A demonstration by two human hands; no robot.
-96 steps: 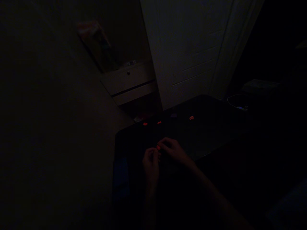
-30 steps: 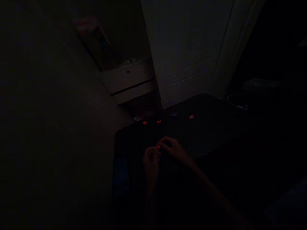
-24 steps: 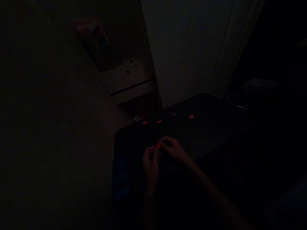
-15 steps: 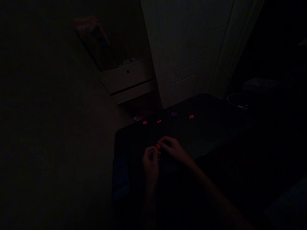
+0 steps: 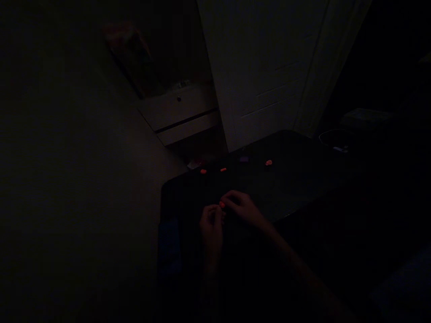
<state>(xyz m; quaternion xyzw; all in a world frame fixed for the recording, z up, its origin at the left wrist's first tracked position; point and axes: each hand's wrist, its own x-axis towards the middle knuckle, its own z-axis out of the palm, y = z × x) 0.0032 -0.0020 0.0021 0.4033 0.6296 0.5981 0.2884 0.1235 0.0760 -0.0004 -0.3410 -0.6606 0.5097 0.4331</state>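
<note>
In the dim head view, a small bright orange-red lump (image 5: 222, 204) sits between my fingertips above a dark table (image 5: 286, 179). My right hand (image 5: 241, 207) comes in from the right, its thumb and forefinger pinched on the lump. From below, my left hand (image 5: 212, 223) meets it with curled fingers, thumb and fingertips closed at the lump's lower left side. The darkness hides its exact shape and material. Farther back on the table lie a rounded orange piece (image 5: 203, 171), a short orange bar (image 5: 223, 169) and an orange cluster (image 5: 268, 162).
A small purple block (image 5: 244, 159) lies near the table's back edge. At the left edge is a dark blue flat object (image 5: 169, 246). Behind stand a drawer unit (image 5: 182, 107) and a pale door (image 5: 262, 72). A white cable (image 5: 332, 132) curves at the far right.
The picture has become slightly darker. Both hands stay nearly in place around the orange-red lump, and the pieces at the back have not moved.
</note>
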